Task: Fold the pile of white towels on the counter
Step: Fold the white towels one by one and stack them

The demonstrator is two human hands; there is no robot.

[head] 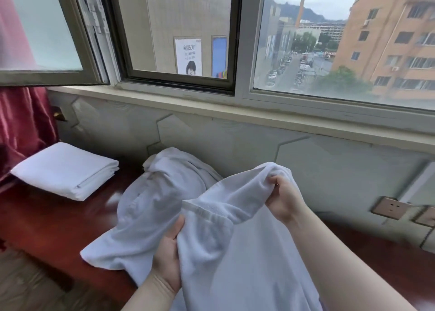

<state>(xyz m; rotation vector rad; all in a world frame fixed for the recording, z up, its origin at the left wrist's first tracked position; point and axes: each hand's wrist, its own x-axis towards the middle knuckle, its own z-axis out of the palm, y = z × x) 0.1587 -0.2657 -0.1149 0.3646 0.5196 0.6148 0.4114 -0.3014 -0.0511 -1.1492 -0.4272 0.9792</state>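
Head view: Holding a loose white cotton towel (237,240) up between both hands, the person faces a window.
Left hand (168,261): its thumb lies over the hemmed edge of the towel and the palm sits under the cloth, pinching that edge; the other fingers are hidden behind the fabric, so how far they curl cannot be told.
Right hand (283,199): its fingers (274,180) are curled tight round a bunched corner of the same towel, raised higher than the left thumb.
Held towel: it stretches from the right fingertips down to the left thumb and hangs below both hands toward the bottom edge.
Pile: a crumpled heap of white towels (160,188) lies on the glossy dark red wooden counter (47,219), just beyond the left thumb and touching the held cloth, as far as the overlap lets one judge.
Folded stack: a neat flat stack of folded white towels (66,169) rests on the counter well apart to the left of the left hand.
Curtain: a dark red satin curtain (23,122) hangs left of the stack.
Socket: a beige wall socket plate (389,208) sits on the wall right of the right fingers.
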